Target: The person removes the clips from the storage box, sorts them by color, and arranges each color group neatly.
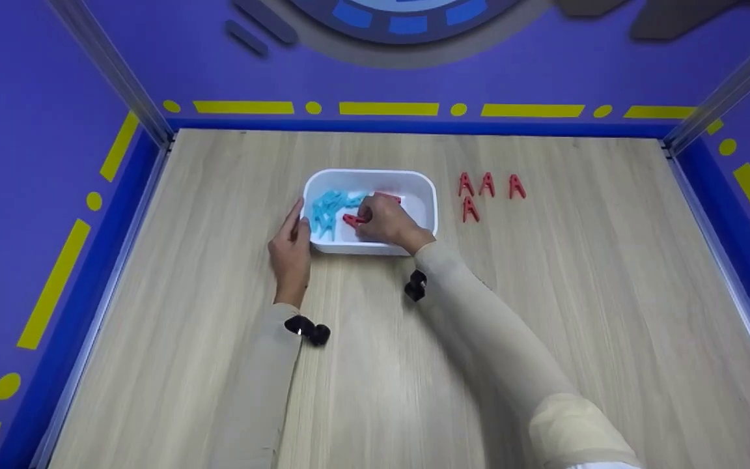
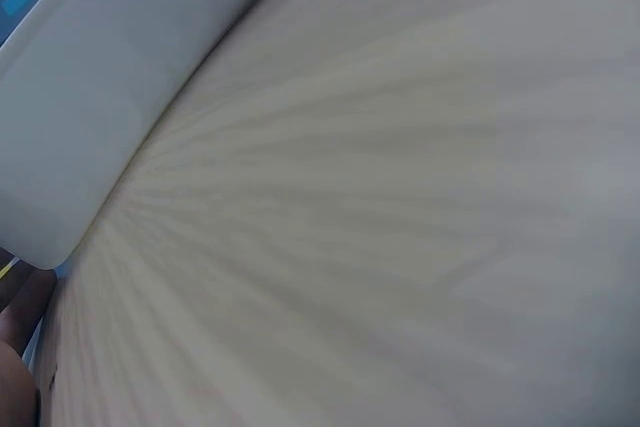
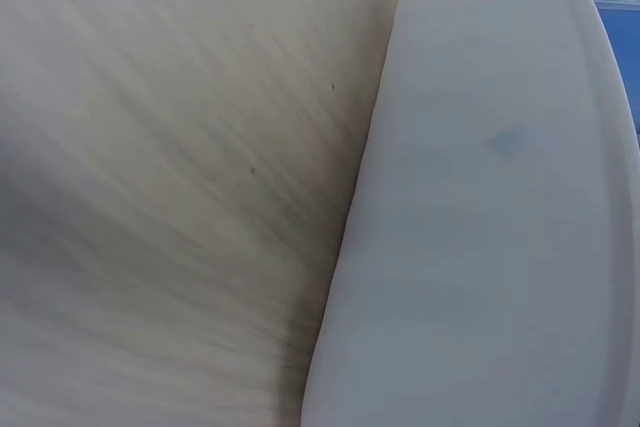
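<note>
A white rectangular tub (image 1: 424, 228) stands on the table, with several light-blue clothespins (image 1: 329, 207) heaped at its left side. My right hand (image 1: 388, 220) reaches into the tub and pinches a red clothespin (image 1: 351, 221), whose far part shows left of the fingertips. Behind that hand, more red (image 1: 388, 196) is partly hidden inside the tub. My left hand (image 1: 290, 254) rests against the tub's left end, fingers along the outer wall and thumb near the front corner. The left wrist view shows a bit of its fingers (image 2: 25, 312) beside the tub's wall (image 2: 90, 107).
Several red clothespins (image 1: 469, 210) lie on the table right of the tub, three in a row and one in front. The wooden table (image 1: 375, 365) is bounded by blue-purple panels (image 1: 388, 85) at the back and both sides. The right wrist view shows mostly the tub's outer wall (image 3: 480, 227).
</note>
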`<state>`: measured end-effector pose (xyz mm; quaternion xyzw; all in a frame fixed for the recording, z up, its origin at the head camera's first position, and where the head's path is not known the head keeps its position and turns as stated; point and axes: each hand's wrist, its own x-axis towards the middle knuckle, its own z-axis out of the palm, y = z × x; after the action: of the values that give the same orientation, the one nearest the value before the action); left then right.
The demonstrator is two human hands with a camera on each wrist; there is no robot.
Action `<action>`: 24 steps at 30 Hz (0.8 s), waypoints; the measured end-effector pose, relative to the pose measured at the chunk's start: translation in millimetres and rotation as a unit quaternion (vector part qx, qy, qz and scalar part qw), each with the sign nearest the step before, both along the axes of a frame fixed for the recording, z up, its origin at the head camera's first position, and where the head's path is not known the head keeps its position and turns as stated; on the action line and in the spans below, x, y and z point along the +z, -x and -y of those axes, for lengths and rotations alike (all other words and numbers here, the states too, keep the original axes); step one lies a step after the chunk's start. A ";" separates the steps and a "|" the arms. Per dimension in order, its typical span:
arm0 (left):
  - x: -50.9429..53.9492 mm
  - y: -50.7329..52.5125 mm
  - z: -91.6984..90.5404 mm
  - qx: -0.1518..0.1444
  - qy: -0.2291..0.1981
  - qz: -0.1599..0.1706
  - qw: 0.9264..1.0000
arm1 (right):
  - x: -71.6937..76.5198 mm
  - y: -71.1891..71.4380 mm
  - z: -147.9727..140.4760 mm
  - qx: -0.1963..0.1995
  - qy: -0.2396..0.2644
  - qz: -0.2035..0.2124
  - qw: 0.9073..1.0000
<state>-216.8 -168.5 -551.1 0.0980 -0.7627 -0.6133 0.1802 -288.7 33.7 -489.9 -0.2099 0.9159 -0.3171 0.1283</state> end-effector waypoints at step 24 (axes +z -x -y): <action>0.9 -0.8 0.4 0.003 0.005 0.002 1.000 | 19.1 -11.6 -36.7 -0.068 0.099 -0.052 0.991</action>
<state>-215.9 -168.9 -550.2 0.1009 -0.7660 -0.6085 0.1811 -277.2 70.4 -470.8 -0.1752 0.8975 -0.4031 0.0369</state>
